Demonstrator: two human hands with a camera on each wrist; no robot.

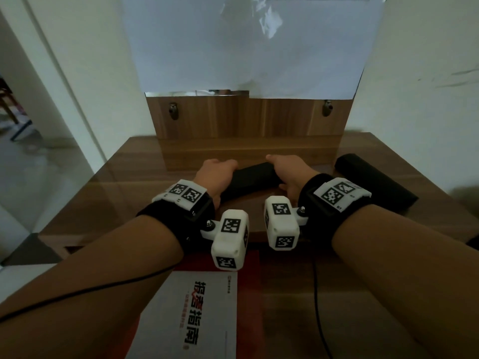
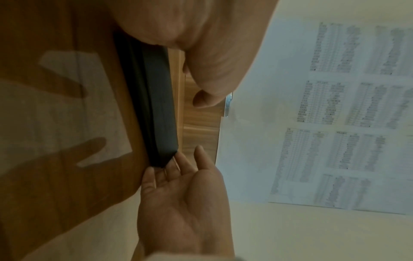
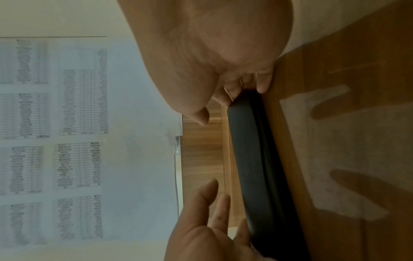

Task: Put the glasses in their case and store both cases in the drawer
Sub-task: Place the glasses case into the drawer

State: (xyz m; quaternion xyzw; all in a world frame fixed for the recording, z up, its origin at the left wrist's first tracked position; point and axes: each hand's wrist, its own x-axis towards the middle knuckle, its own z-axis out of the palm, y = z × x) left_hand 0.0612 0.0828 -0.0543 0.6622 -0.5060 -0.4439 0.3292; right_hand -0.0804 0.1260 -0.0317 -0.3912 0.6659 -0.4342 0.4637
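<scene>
My left hand (image 1: 216,174) and right hand (image 1: 290,172) each grip one end of the black glasses case (image 1: 250,178) with loosely curled fingers; second case (image 1: 373,183) at three o'clock.

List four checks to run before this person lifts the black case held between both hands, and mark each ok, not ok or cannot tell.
1. Left hand on one end of the held case: ok.
2. Right hand on the other end: ok.
3. Case lid closed: ok, seam looks shut in the wrist views.
4. Glasses inside: cannot tell.
5. Second case within reach on the desk: ok.
6. Drawer open: cannot tell.
</scene>
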